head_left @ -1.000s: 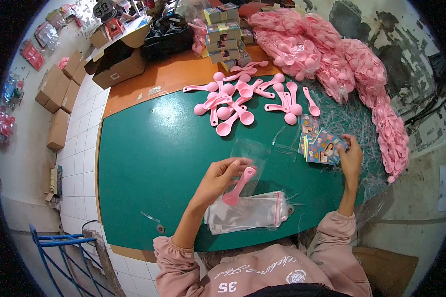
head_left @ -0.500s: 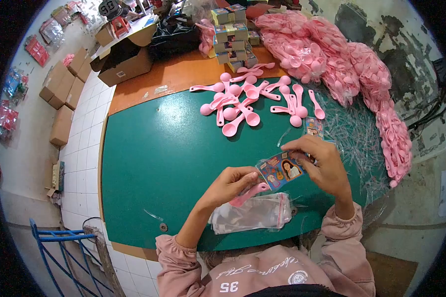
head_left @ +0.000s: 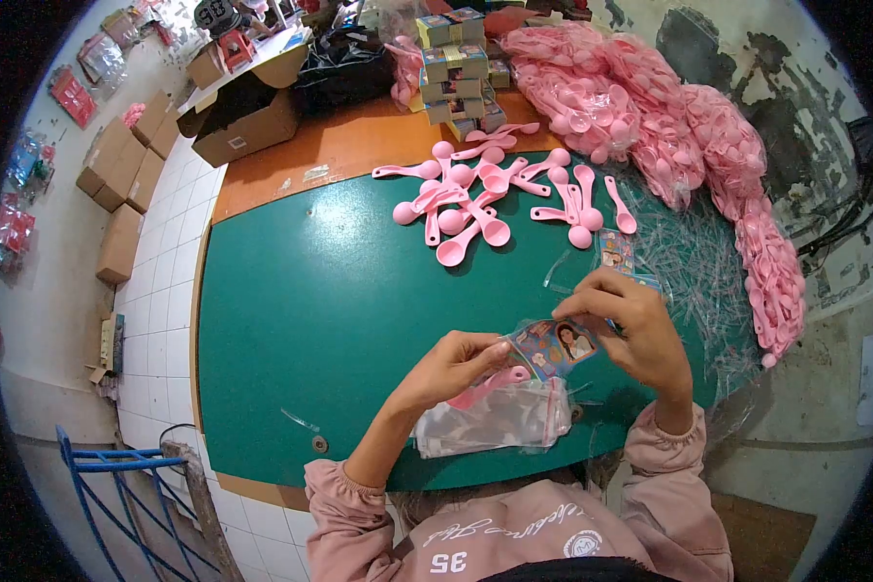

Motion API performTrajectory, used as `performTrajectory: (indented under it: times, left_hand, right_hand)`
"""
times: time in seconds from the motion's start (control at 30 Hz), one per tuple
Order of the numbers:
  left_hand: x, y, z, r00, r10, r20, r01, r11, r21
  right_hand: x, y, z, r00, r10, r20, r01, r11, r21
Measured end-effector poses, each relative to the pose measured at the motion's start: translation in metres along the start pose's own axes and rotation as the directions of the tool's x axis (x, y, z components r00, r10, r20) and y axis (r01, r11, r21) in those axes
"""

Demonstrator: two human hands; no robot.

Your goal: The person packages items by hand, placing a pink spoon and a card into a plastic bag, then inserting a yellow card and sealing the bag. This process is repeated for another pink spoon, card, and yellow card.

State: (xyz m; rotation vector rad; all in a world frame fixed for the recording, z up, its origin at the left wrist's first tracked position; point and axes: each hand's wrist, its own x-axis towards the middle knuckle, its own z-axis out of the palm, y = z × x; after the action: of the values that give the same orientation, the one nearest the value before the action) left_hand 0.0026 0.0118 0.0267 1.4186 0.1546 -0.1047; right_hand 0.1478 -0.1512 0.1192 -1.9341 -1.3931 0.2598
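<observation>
Between my two hands is a printed card with a portrait and small coloured pictures, overlapped by clear plastic on its left side. My left hand is closed, thumb and fingers pinching the clear plastic bag at the card's left end. Just under those fingers a pink measuring spoon shows mostly by its handle; its bowl is hidden. My right hand pinches the card's right end from above. Below them, near the table's front edge, lies a stack of clear plastic bags.
Loose pink spoons lie across the green table. More printed cards sit beyond my right hand, beside scattered clear plastic strips. Bagged spoons line the right side. Bundled card stacks and an open carton stand at the back.
The card has tilted and shifted slightly, with more shiny plastic over its left part. My right hand has moved a little to the right; my left hand stays nearly in place.
</observation>
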Motion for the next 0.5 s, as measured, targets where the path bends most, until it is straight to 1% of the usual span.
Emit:
performTrajectory:
  times: [0.07,0.13,0.2,0.23,0.3,0.33,0.4,0.43,0.5]
  left_hand:
    - [0.0,-0.002,-0.002,1.0,0.019,0.009,-0.019,1.0,0.015]
    - [-0.001,-0.002,-0.004,0.999,0.039,0.013,-0.04,0.999,0.027]
    - [-0.002,0.0,-0.007,0.996,-0.09,-0.015,0.089,0.995,-0.052]
    - [-0.004,0.004,-0.007,0.996,-0.089,-0.018,0.088,0.995,-0.055]
    - [-0.006,0.01,-0.005,0.997,-0.073,-0.027,0.069,0.991,-0.117]
    - [-0.004,0.008,-0.003,0.997,-0.072,-0.027,0.069,0.991,-0.119]
    - [-0.002,0.003,0.0,1.0,0.002,-0.025,-0.006,0.986,-0.168]
    - [-0.002,0.003,-0.001,1.0,0.001,-0.026,-0.006,0.986,-0.169]
    - [-0.003,0.005,-0.003,0.999,0.026,-0.021,-0.028,0.995,-0.092]
  right_hand:
    - [0.001,0.001,0.002,0.999,-0.022,0.03,0.022,1.0,0.018]
    - [0.003,0.001,0.004,1.0,-0.016,-0.02,0.016,1.0,0.024]
    - [0.002,-0.002,0.002,1.0,-0.02,-0.015,0.02,1.0,0.024]
    - [0.002,-0.003,0.0,1.0,-0.02,-0.015,0.02,1.0,0.023]
    - [0.002,-0.006,0.001,1.0,-0.014,-0.007,0.014,1.0,0.018]
    - [0.003,-0.006,0.001,1.0,-0.005,-0.001,0.005,1.0,0.013]
    - [0.004,-0.004,0.005,1.0,-0.012,0.021,0.011,1.0,0.02]
    - [0.004,-0.003,0.006,0.999,-0.02,0.042,0.018,0.999,0.028]
    - [0.004,-0.006,0.004,0.999,-0.007,0.047,0.006,1.0,0.017]
